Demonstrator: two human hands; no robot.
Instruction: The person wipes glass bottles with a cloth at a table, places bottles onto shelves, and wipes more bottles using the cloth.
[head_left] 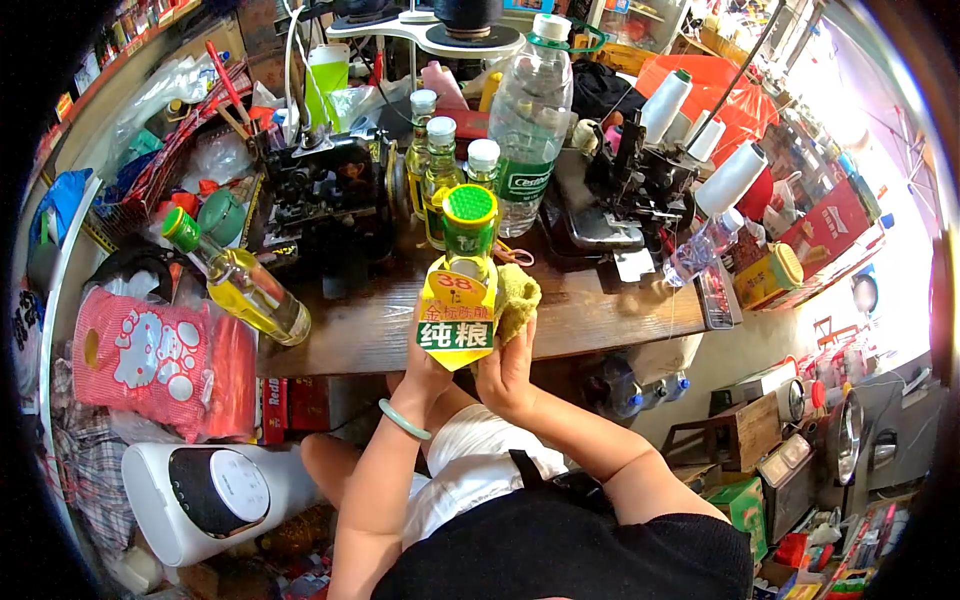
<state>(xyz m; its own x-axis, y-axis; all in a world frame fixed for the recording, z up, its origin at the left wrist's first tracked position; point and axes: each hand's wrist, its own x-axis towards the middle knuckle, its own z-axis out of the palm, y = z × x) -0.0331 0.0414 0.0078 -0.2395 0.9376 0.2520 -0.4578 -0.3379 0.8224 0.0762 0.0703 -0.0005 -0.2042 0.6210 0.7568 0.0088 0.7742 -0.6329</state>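
Note:
My left hand [426,364], below a pale green bangle, is closed around a liquor bottle [470,243] with a green-and-yellow cap. A yellow paper tag [455,318] marked 38 hangs from its neck and covers most of its body. In my right hand [507,376] is a bunched yellow-green cloth [518,298], held against the bottle's right side. Just behind stand several clear bottles with white caps [441,165]. A large water bottle [528,130] with a green label rises behind them. To the left, another green-capped bottle [245,285] stands near the table's edge.
Two black sewing machines [330,190] [640,190] sit on the wooden table [600,310]. White thread cones [731,178] stand at the right, above a tilted plastic bottle [703,247]. A pink Hello Kitty bag [140,355] and a white appliance [215,500] are at left.

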